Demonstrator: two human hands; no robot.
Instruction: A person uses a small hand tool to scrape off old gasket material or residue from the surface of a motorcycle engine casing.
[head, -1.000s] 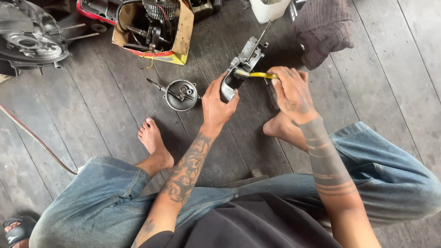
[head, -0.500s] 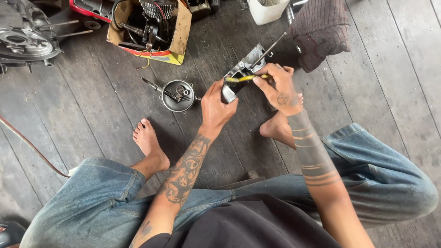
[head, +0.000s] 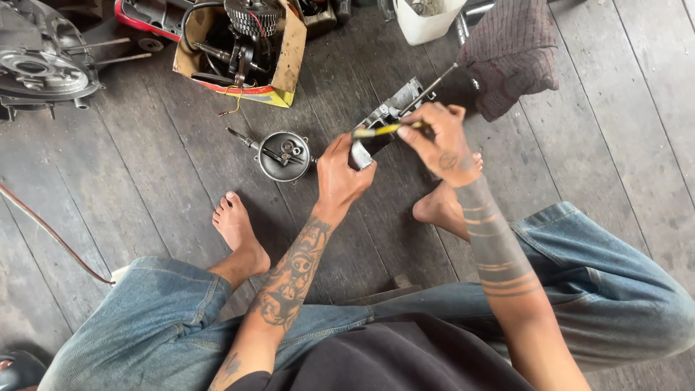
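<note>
My left hand point(head: 342, 176) grips the near end of a grey metal engine part point(head: 387, 116) with a thin rod sticking out of its far end, held above the floor. My right hand point(head: 439, 142) is closed around a yellow-handled tool point(head: 378, 131) laid across the part. Both bare feet rest on the dark wooden floor point(head: 145, 166) below the hands. On the floor just left of my left hand sits a round grey metal cover point(head: 284, 155) with small parts in it.
A cardboard box point(head: 279, 65) with gears and engine parts stands at the back. A large grey engine casing point(head: 36, 65) lies at the far left. A white bucket point(head: 428, 23) and a dark checked cloth point(head: 512, 52) are at the back right. A thin cable point(head: 51, 232) crosses the left floor.
The view shifted slightly. My right hand has slid left along the metal part with the yellow-handled tool. My left hand has kept its grip.
</note>
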